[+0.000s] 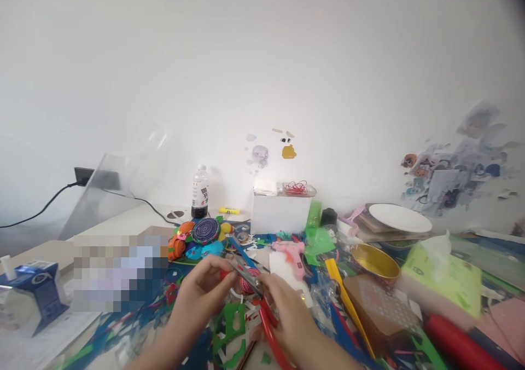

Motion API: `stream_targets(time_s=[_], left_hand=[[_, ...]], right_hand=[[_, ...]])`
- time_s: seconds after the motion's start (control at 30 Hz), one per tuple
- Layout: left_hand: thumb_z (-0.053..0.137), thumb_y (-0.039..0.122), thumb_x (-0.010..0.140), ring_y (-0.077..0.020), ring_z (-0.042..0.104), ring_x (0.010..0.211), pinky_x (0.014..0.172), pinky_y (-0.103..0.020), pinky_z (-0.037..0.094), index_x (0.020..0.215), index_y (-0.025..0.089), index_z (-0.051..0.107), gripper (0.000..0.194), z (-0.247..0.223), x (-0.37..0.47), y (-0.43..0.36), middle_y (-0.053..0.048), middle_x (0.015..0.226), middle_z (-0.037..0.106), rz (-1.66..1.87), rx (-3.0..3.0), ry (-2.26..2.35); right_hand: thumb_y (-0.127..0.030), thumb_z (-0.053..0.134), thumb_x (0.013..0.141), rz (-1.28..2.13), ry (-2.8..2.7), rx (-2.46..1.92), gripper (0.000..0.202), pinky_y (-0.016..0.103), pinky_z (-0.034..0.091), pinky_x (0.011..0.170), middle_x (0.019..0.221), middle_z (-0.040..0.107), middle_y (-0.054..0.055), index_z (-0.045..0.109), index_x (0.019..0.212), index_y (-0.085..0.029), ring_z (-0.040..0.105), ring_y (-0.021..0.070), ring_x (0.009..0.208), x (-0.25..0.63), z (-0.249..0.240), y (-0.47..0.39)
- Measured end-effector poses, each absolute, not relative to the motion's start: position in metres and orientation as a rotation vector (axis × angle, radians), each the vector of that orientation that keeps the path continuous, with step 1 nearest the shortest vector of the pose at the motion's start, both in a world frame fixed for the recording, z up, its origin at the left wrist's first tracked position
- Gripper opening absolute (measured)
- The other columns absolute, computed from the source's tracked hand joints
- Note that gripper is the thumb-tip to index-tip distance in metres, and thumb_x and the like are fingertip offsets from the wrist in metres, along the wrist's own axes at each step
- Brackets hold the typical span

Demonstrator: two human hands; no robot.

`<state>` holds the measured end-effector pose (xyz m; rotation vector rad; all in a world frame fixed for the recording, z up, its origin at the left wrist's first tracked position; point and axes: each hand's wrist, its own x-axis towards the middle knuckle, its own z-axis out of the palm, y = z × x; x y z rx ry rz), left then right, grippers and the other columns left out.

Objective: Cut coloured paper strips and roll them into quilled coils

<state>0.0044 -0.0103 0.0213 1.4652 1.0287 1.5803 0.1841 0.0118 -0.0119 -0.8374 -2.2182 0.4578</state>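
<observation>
At the centre, my right hand [287, 312] is wrapped round the red-handled pliers or scissors [268, 326]. Their grey metal part points up and left toward my left hand [205, 290]. The fingers of my left hand are pinched together near the tool's tip, with a small bit of red showing between them. A red and white round piece [249, 280] lies just behind the tool, partly covered by it. Below my hands are green cut sheets [234, 321] and small scraps.
Behind stand a bottle [200, 192], colourful round crafts [205, 230], a white box [280, 214] and a pink glue gun [292, 254]. On the right are a yellow bowl [376, 260], a yellow cutter [348, 301] and a tissue pack [459, 282]. A blue carton [39, 293] stands left.
</observation>
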Motion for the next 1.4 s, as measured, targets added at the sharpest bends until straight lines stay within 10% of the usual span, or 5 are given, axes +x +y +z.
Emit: stream_targets(time_s=[1.4], left_hand=[[0.062, 0.024, 0.073, -0.0122, 0.062, 0.056, 0.051, -0.024, 0.051, 0.072, 0.023, 0.037, 0.025, 0.020, 0.005, -0.006, 0.008, 0.064, 0.059, 1.652, 1.409, 0.867]], right_hand=[[-0.032, 0.067, 0.064, 0.433, -2.119, -0.904, 0.049, 0.030, 0.045, 0.071, 0.096, 0.060, 0.004, 0.052, 0.110, -0.023, 0.055, 0.0210, 0.081, 0.183, -0.007, 0.011]])
